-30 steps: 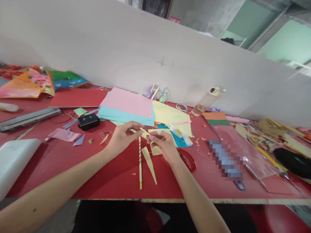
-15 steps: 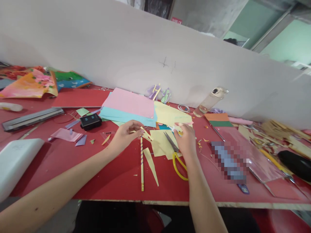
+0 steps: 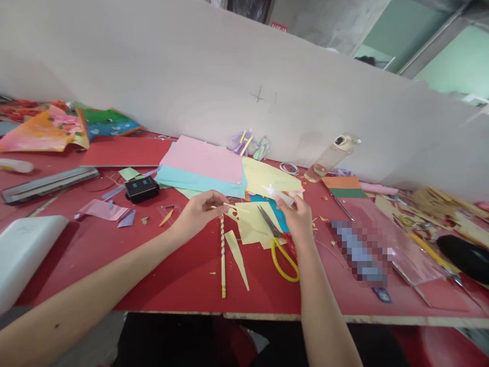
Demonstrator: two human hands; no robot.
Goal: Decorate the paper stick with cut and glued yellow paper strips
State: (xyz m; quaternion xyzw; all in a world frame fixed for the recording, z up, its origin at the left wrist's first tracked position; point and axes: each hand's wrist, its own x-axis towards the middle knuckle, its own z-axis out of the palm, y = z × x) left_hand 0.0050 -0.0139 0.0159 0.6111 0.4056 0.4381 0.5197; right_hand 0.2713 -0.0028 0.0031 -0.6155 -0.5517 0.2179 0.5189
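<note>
My left hand [image 3: 204,211] is closed in a pinch on a narrow yellow paper strip [image 3: 241,209], held above the yellow paper sheet [image 3: 252,227]. My right hand [image 3: 298,211] grips a small whitish, translucent tube [image 3: 280,194] whose pointed end faces left; its kind is not clear. Beneath that hand, scissors [image 3: 286,261] with yellow handles lie with their blades on the yellow sheet. A patterned pencil [image 3: 223,260] and a long yellow paper wedge [image 3: 237,261] rest on the red table between my forearms. Blue paper [image 3: 281,216] shows beside the right hand.
Pink paper [image 3: 202,158] overlaps light-blue paper behind my hands. A tilted bottle [image 3: 330,159] stands near the wall. Left are a black box [image 3: 142,189], a ruler-like grey case [image 3: 49,184] and a white block [image 3: 32,255]. A yellow-handled cutter [image 3: 428,254] lies right.
My right hand has lifted the whitish tube from near the paper and turned, so more of it shows. The yellow strip in my left hand now points more sideways.
</note>
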